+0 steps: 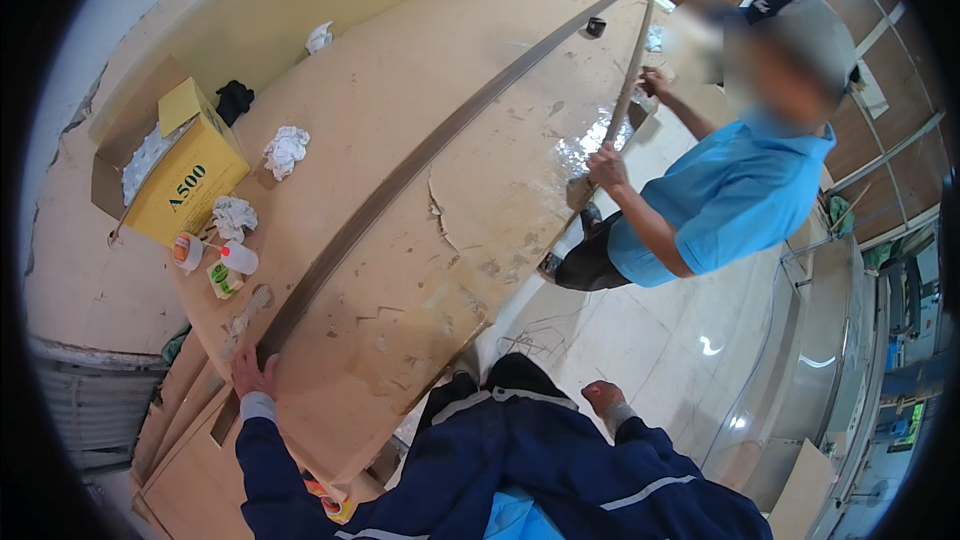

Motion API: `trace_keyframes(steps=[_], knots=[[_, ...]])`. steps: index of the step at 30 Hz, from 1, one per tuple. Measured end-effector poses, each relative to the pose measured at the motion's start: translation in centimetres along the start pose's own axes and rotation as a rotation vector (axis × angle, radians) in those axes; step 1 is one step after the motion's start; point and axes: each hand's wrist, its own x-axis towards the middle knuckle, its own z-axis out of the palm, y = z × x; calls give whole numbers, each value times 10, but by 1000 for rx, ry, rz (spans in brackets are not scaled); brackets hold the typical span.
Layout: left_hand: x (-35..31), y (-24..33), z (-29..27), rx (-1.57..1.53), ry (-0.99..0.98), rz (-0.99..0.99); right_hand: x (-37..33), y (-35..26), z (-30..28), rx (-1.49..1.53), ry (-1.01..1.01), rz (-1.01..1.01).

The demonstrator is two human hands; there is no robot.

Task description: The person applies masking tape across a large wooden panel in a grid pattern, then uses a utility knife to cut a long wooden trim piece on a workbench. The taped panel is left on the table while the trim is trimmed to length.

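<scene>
A long dark-brown strip point(440, 140) lies lengthwise along the tan-covered table, from its near left end to the far end. My left hand point(255, 372) rests at the strip's near end, fingers stretched out and thumb apart, touching it. My right hand point(603, 398) hangs over the floor, away from the table; its fingers look curled in and nothing shows in them. Across the table's right edge, a co-worker in a blue shirt point(745, 190) holds a second long, thin strip point(630, 80) in both hands, raised at a slant.
On the table's left stand a yellow carton point(195, 175) stuffed with white material, crumpled white paper point(287, 152), a white bottle with a red tip point(239, 258) and a brush point(250, 308). A small black object point(596, 27) sits near the far end. Torn covering point(440, 210) marks the tabletop.
</scene>
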Motion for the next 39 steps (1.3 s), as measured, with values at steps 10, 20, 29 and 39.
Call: trace_keyframes(steps=[10,20,29,39], knots=[[3,-23,20,-11,68,43,85,-65,-71,4,-50,-204],[5,-8,1,-101,120,20,137,-100,-96,25,-122,-220],[43,-10,-17,-109,40,-219,134,-88,-105,12,-103,-159],[41,1,-51,-74,122,-96,124,-88,-94,11,-111,-141]])
